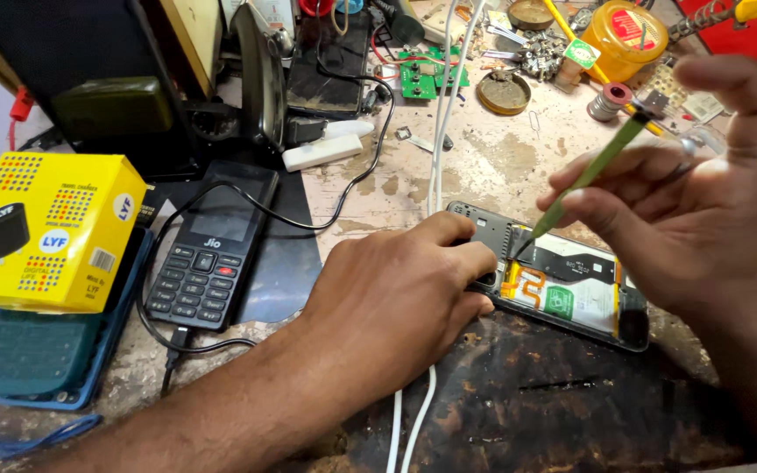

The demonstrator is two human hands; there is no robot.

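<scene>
An opened smartphone point(571, 285) with its back cover off lies on the worn workbench, its battery, orange flex cable and black boards exposed. My left hand point(400, 293) rests on the phone's left end, fingers pressing down on it. My right hand point(694, 206) holds a thin green pointed tool point(590, 175) like a pen. The tool's tip touches the inside of the phone near its upper left part.
A black keypad phone point(208, 250) with a charging cable lies to the left, beside a yellow charger box point(45, 232). White cables point(438, 131) run across the bench. Behind are a green circuit board point(427, 74), solder spool point(611, 101), round tins and a yellow jar point(628, 35).
</scene>
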